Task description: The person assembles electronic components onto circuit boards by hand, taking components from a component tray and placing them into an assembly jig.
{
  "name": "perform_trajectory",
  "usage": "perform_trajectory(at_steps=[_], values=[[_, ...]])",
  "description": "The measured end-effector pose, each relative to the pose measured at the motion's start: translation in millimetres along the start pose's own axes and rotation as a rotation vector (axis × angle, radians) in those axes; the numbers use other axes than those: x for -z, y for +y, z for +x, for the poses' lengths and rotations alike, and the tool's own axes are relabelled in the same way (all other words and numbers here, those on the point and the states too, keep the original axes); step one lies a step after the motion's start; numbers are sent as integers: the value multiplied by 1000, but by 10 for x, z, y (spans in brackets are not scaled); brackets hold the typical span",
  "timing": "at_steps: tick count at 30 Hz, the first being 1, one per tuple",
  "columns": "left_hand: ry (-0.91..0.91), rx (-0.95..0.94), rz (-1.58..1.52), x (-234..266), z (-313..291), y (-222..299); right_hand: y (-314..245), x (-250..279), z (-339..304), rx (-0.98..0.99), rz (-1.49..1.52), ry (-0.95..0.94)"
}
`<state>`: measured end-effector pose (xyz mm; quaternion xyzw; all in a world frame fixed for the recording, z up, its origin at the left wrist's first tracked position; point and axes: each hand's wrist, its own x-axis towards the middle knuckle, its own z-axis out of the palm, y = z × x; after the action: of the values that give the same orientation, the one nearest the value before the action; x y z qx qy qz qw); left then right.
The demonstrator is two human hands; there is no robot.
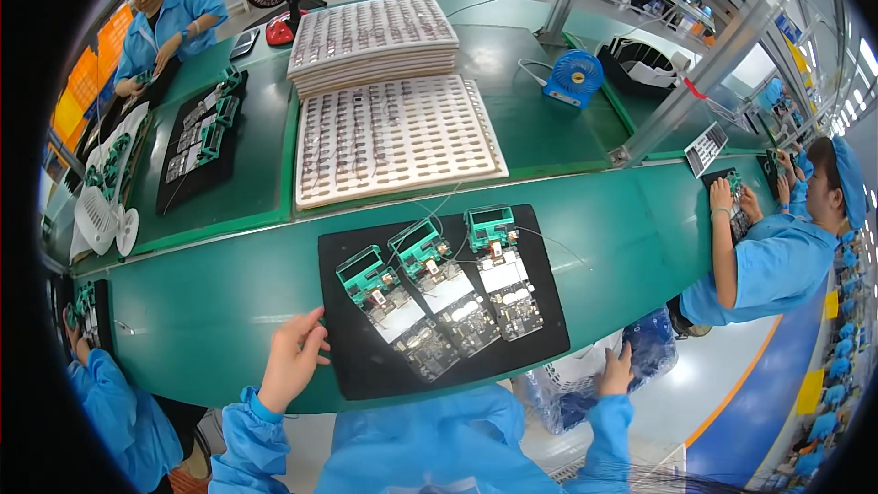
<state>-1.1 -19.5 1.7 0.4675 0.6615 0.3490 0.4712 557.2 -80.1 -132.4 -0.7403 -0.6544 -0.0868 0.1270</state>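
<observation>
In front of me a black mat (352,375) lies on the green bench. On it, side by side, are three circuit boards, a left one (416,338), a middle one (462,316) and a right one (512,302), each with a green frame at its far end and thin wires. My left hand (294,357) is beside the mat's left edge, fingers loosely bent and apart, with nothing seen in it. Past the bench's near edge, my right hand (615,371) is low by a white basket (569,375) in blue plastic; its fingers look stretched out, and no held thing shows.
Stacked white trays (402,137) with small parts stand beyond the mat. A blue fan (574,79) and a metal post (713,55) are at the far right. Co-workers sit to the right (777,247), left (119,421) and far left (174,27), with boards before them.
</observation>
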Motion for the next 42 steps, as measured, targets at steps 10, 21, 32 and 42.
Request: perform_trajectory(at_steps=[10, 21, 32, 42], values=[[-414, -88, -45, -1003, 707, 463, -431, 555, 458, -457, 735, -81], [-545, -416, -237, -2675, 1321, 678, -1446, 751, 766, -116, 842, 99], [577, -549, -46, 806, 1587, 383, -2325, 602, 812, 137, 814, -74], [1093, 48, 451, 3833, 2104, -1402, -2471, 723, 866, 62, 752, -265]])
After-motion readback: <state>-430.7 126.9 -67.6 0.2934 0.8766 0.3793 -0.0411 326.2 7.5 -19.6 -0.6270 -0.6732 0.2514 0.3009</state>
